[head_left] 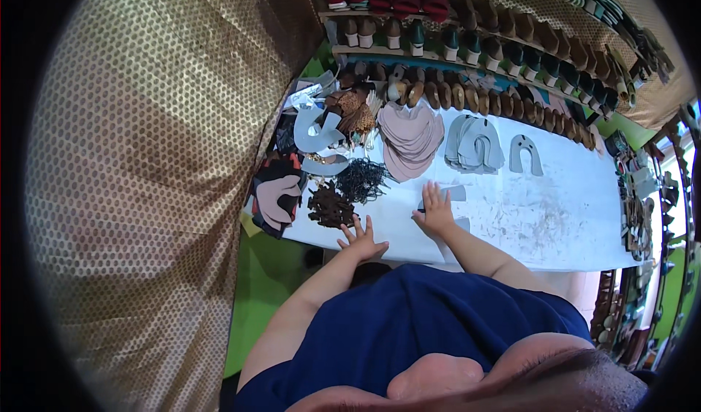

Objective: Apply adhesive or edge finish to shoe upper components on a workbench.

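Nearest the camera, a navy shirt (pixel 431 310) fills the foreground, its lower part hidden by the wearer's own head. Both bare hands lie at the near edge of the white table (pixel 569 193). The right hand (pixel 437 213) is open, fingers spread, over a grey flat piece (pixel 456 192); its middle is hidden, so whether the grey showing on either side is one piece or two I cannot tell. The left hand (pixel 358 245) is also open, gripping nothing, just beside one brown pile (pixel 332 206); whether its fingertips touch it is unclear. One black tangle (pixel 361 180) adjoins that pile, its strands too fine to count.

Toward the table's middle sit one stack of pink pieces (pixel 411 145) and one stack of grey arches (pixel 471 145), layers uncountable. Right of them lies one single arch (pixel 524 155). At the table's left end are two bluish-grey curved pieces (pixel 312 136), partly overlapped. Beyond its far edge, rows of shoes (pixel 451 43) run out of clear sight.
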A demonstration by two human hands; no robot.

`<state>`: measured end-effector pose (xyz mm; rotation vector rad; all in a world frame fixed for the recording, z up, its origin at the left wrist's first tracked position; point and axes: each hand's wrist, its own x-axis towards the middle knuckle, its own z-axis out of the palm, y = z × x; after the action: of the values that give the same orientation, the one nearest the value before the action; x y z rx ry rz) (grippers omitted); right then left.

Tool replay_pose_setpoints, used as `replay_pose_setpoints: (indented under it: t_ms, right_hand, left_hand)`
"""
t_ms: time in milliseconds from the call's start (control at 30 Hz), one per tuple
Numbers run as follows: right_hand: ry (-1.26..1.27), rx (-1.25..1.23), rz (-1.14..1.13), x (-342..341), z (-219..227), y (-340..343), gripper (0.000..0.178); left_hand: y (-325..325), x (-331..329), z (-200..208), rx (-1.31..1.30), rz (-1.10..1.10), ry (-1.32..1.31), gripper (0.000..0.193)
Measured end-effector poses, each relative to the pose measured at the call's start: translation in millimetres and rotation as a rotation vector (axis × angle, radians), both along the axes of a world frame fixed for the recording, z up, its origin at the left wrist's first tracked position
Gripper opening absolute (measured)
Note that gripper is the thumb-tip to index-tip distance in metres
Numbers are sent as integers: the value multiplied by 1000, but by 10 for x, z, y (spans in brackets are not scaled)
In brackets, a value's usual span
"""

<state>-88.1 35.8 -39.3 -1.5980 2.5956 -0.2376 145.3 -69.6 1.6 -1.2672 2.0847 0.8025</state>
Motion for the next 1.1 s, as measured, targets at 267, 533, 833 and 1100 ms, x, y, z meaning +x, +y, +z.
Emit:
replay_pose_setpoints:
  t_ms: [267,533,833,1100]
  right_hand:
    - [0,38,74,-38,138,52,89]
    - [-38,94,167,-105,74,117,87]
    - [-94,64,395,-416,27,347,84]
    - [-52,143,684,-955,156,804,83]
  left_hand:
    - [-7,3,-89,3,-20,8,119]
    - [26,24,-87,-11,37,27,114]
    - [206,-20,-3,-164,-23,6,117]
    - [645,-306,-62,-483,79,-15,106]
